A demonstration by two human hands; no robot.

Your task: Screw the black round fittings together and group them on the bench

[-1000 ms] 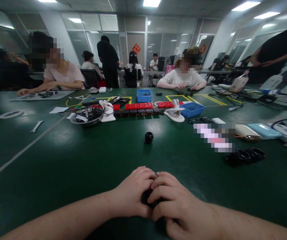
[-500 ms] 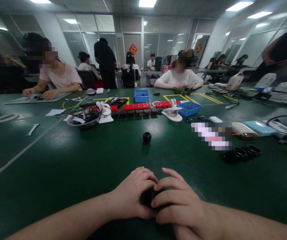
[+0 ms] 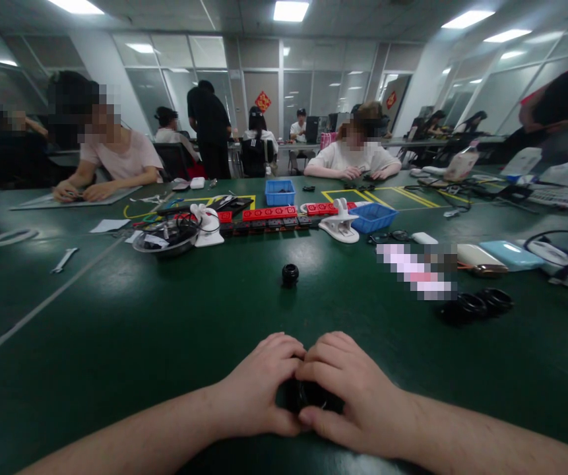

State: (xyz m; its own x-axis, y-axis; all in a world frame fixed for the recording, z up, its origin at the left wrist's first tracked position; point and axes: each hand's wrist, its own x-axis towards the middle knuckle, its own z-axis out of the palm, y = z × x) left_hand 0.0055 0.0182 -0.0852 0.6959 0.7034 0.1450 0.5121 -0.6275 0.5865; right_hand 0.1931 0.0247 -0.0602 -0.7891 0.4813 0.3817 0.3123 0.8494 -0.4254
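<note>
Just above the near part of the table, a black ring-shaped part point(image 3: 312, 397) sits between my two hands, its round opening partly showing. My left hand point(image 3: 262, 386) wraps round its left side, thumb below and fingers over the far side. From the right, my right hand point(image 3: 357, 394) grips the same part with its thumb on the near rim and its fingers curled over the far edge. The fingertips of both hands meet there. Much of the part is hidden by the fingers. A small black round fitting point(image 3: 290, 275) stands upright on the table beyond my hands.
Several black rings point(image 3: 474, 305) lie to the right. Farther back are a red power strip point(image 3: 270, 212), white clip stands point(image 3: 342, 227), blue bins point(image 3: 280, 192) and a bowl of black parts point(image 3: 165, 241). A wrench point(image 3: 64, 260) lies left. Co-workers sit across the table.
My right hand has turned and closed round the black part, its raised fingers coming down and its thumb now on the near rim. My left hand has stayed nearly in place.
</note>
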